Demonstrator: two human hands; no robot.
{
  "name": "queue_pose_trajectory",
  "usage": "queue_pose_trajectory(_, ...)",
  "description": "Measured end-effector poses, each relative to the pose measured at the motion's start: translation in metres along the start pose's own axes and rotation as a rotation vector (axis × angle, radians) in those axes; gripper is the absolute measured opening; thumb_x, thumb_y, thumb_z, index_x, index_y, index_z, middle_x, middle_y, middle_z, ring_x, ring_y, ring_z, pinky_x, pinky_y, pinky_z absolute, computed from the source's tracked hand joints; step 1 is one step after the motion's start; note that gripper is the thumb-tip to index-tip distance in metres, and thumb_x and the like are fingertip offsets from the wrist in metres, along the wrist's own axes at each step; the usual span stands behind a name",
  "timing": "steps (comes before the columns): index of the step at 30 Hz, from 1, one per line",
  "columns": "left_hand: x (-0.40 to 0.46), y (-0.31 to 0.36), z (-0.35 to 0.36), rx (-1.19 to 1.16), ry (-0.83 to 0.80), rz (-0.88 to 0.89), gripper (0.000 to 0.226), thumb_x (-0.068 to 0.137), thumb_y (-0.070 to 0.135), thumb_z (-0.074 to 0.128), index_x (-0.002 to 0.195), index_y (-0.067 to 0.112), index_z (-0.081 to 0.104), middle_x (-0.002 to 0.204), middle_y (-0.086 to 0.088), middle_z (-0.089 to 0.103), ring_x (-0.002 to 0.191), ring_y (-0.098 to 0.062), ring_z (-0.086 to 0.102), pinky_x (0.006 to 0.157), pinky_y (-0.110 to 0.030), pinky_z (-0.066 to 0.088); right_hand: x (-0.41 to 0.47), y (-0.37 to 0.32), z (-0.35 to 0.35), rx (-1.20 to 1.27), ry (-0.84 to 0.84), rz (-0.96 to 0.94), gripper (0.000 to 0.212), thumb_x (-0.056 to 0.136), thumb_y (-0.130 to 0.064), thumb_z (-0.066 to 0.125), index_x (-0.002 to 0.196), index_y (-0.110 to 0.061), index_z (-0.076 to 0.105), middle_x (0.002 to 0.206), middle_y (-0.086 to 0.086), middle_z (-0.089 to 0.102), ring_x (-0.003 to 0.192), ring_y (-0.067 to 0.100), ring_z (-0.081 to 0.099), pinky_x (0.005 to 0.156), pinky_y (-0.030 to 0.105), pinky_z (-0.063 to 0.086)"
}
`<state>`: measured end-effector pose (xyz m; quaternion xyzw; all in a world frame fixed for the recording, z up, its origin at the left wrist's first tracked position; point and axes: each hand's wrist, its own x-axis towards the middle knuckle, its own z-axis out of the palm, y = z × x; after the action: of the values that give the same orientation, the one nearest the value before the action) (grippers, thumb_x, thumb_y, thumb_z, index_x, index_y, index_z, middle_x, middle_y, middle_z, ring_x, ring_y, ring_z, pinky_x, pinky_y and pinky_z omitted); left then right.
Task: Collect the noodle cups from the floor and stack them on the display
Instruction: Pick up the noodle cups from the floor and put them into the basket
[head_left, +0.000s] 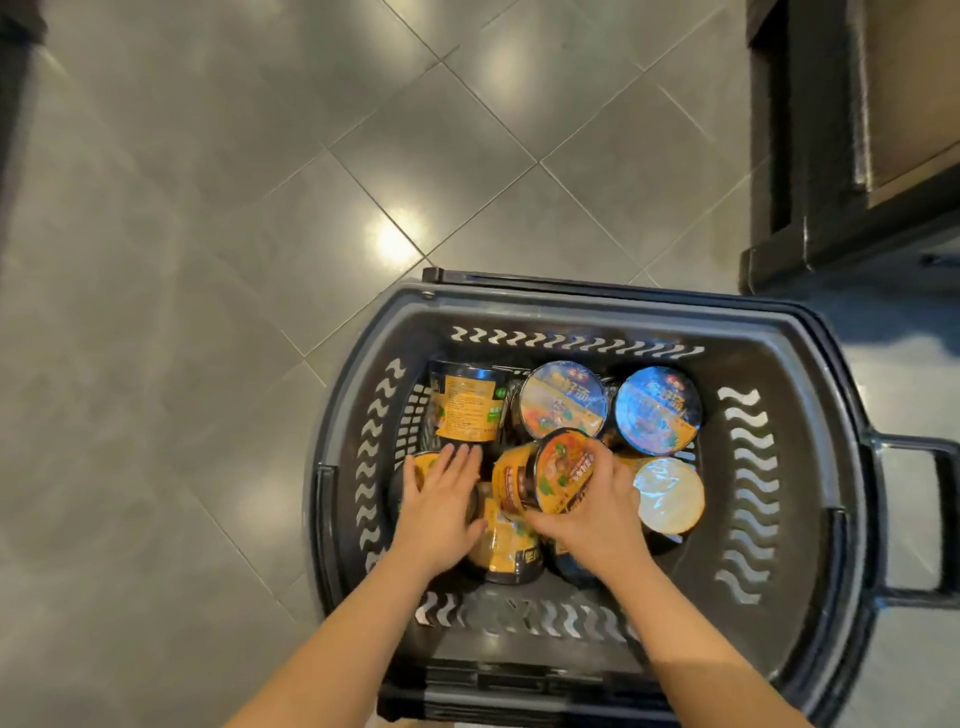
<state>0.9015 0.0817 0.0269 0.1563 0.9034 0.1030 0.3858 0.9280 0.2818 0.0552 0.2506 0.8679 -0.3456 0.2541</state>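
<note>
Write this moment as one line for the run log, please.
phase: picking from basket | left hand: flat on a cup | right hand: grips orange-lid noodle cup | display: not reached

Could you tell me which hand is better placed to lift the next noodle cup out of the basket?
The right hand: its fingers curl around the orange-lidded cup lying tilted atop the pile. The left hand only rests flat on another cup.
</note>
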Motion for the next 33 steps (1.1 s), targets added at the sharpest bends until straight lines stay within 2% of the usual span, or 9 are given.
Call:
queue_pose_trajectory(2,-0.004,-0.007,0.004,0.099,-0.014,0.006,0.084,0.092,0.042,0.054,0.157,0.026,0.002,0.164,0.006,-0.005,0.150,-0.016,-0.011,0.116,-0.059,-0.007,-0.009,0.000,0.006,-0.013,0.080,-0.063,0.116,0.050,-0.057,0.086,0.142,-0.042,0.016,0.135,0.006,0.027,0.127,0.029,0.032,0.104,0.043,0.036)
queue_pose_trajectory(7,-0.006,-0.010,0.005,0.048,-0.073,0.085,0.078,0.090,0.032,0.058,0.155,0.028,0.015,0.164,0.003,-0.002,0.150,-0.019,-0.012,0.120,-0.046,-0.002,-0.013,-0.012,0.025,-0.112,0.197,-0.125,0.117,0.051,-0.057,0.086,0.142,-0.045,0.013,0.143,0.016,0.025,0.128,0.039,0.029,0.102,0.052,0.038)
queue_pose_trajectory(12,-0.013,-0.007,0.007,0.080,-0.140,0.091,0.066,0.091,0.041,0.055,0.150,0.043,0.025,0.162,0.000,-0.018,0.147,-0.025,-0.022,0.114,-0.061,-0.010,-0.013,-0.016,0.021,-0.082,0.213,-0.148,0.110,0.055,-0.058,0.084,0.142,-0.048,0.017,0.142,0.018,0.025,0.130,0.040,0.028,0.100,0.052,0.039)
queue_pose_trajectory(20,-0.018,-0.006,0.014,0.137,-0.211,0.087,0.079,0.090,0.044,0.060,0.152,0.046,0.011,0.158,-0.002,-0.030,0.145,-0.031,-0.028,0.114,-0.064,-0.009,-0.022,-0.013,0.034,-0.067,0.255,-0.201,0.101,0.057,-0.054,0.084,0.140,-0.043,0.028,0.145,0.022,0.025,0.131,0.042,0.026,0.098,0.057,0.039)
queue_pose_trajectory(23,-0.016,-0.007,0.013,0.118,-0.179,0.071,0.079,0.088,0.041,0.061,0.152,0.043,0.014,0.161,0.000,-0.023,0.147,-0.029,-0.022,0.115,-0.063,-0.006,-0.020,-0.014,0.034,-0.070,0.236,-0.222,0.097,0.058,-0.056,0.081,0.140,-0.041,0.032,0.145,0.020,0.025,0.131,0.040,0.026,0.097,0.055,0.040)
queue_pose_trajectory(26,-0.012,-0.007,0.012,0.079,-0.104,0.038,0.076,0.087,0.040,0.059,0.152,0.038,0.019,0.163,0.001,-0.005,0.149,-0.027,-0.008,0.117,-0.060,-0.002,-0.024,-0.006,0.021,-0.032,0.233,-0.182,0.096,0.059,-0.056,0.084,0.139,-0.043,0.032,0.143,0.014,0.025,0.131,0.036,0.029,0.099,0.048,0.039)
queue_pose_trajectory(29,-0.005,0.000,0.007,0.044,-0.008,0.000,0.064,0.090,0.041,0.055,0.148,0.032,0.031,0.159,0.001,0.015,0.146,-0.025,0.009,0.118,-0.055,0.006,-0.031,0.010,0.000,0.082,0.217,-0.097,0.084,0.070,-0.061,0.070,0.142,-0.039,0.034,0.142,0.011,0.030,0.132,0.031,0.032,0.105,0.045,0.036)
queue_pose_trajectory(31,0.000,0.008,0.001,0.015,0.058,0.021,0.062,0.093,0.039,0.052,0.150,0.029,0.028,0.160,0.000,0.018,0.146,-0.022,0.013,0.119,-0.051,0.008,-0.034,0.022,-0.017,0.150,0.244,-0.051,0.075,0.080,-0.052,0.067,0.145,-0.036,0.034,0.143,0.011,0.034,0.133,0.028,0.033,0.107,0.040,0.033)
queue_pose_trajectory(33,0.009,0.020,-0.005,0.040,0.069,0.117,0.067,0.095,0.034,0.052,0.154,0.027,0.019,0.162,0.001,0.010,0.148,-0.020,0.008,0.120,-0.049,0.005,-0.034,0.029,-0.034,0.193,0.267,-0.013,0.067,0.088,-0.040,0.065,0.147,-0.030,0.034,0.145,0.010,0.034,0.129,0.017,0.035,0.102,0.027,0.029)
